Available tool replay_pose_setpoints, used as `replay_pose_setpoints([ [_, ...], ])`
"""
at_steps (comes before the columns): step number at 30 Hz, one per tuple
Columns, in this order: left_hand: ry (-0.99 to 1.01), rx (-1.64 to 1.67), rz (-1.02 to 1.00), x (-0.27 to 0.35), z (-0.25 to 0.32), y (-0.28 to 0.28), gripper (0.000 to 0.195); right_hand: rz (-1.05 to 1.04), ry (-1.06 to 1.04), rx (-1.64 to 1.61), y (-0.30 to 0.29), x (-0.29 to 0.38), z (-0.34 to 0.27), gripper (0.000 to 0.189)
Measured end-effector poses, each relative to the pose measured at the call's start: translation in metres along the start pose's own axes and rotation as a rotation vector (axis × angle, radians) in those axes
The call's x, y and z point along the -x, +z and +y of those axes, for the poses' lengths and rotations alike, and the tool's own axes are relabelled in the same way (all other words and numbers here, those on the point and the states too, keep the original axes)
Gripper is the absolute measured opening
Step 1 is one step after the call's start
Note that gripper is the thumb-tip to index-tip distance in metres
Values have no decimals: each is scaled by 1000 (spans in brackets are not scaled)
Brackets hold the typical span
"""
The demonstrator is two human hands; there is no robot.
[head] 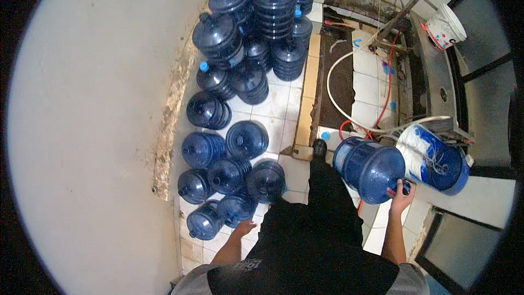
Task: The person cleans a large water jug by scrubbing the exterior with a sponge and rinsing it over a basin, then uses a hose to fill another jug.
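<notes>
My right hand [400,197] grips the neck of a large blue plastic water jug [370,168], which leans toward me on my right. A label shows on the jug's side. My left hand [246,228] hangs low on the left, its fingers apart, close to a blue water jug [237,208]; whether it touches that jug is hard to tell. Several more jugs stand or lie on the white tiles, among them a water jug [266,181] and an upturned or upright one [247,139]. Farther off, more jugs cluster, such as a jug with a light blue cap [213,80].
A blue-and-white bucket [434,159] stands beside the held jug. A white hose [333,90] and a red hose [389,98] cross the floor. A white pail [446,26] rests on a metal bench [434,73]. A raised tiled ledge [308,102] edges the floor, and a stained wall [102,123] runs along the left.
</notes>
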State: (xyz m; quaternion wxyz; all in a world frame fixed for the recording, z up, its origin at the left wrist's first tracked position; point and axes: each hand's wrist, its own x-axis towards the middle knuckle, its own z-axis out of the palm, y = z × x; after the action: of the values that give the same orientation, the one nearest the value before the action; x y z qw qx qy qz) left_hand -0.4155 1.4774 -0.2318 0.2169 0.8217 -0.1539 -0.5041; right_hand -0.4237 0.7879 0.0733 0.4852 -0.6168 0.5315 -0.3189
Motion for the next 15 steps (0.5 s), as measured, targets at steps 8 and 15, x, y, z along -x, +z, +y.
replay_pose_setpoints([
  [8, -362, -180, 275, 50, 90, -271, 31, -223, 144, -230, 113, -124, -43, 31],
  [15, 131, 401, 731, -21, 462, -474, 42, -89, 73, -429, 117, -229, -151, 36],
])
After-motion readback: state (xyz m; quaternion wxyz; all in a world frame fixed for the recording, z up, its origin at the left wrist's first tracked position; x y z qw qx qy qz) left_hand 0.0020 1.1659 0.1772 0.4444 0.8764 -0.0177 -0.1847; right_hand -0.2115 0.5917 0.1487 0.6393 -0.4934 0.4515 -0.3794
